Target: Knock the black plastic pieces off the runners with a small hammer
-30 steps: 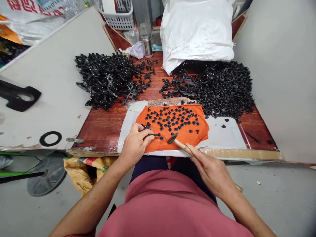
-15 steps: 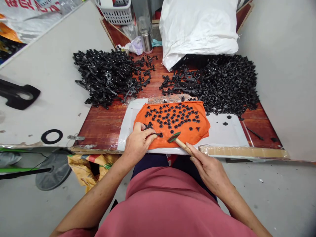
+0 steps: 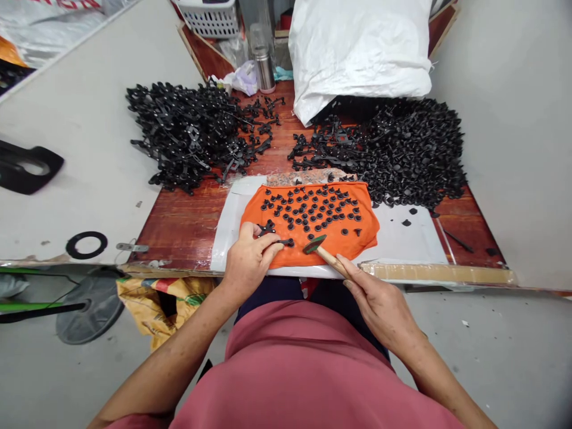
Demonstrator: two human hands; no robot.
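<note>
The left hand is pinching a black part on the orange cloth, grip clamped. The right hand is clasping the hammer, its head barely shifting, hovering just beside the part

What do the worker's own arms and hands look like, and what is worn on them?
The left hand and right hand are bare: no gloves, and no rings, watch or bands that I can see. The forearms are uncovered as far as the frame shows, with no sleeve in view. The body wears a pinkish-red top.
</note>
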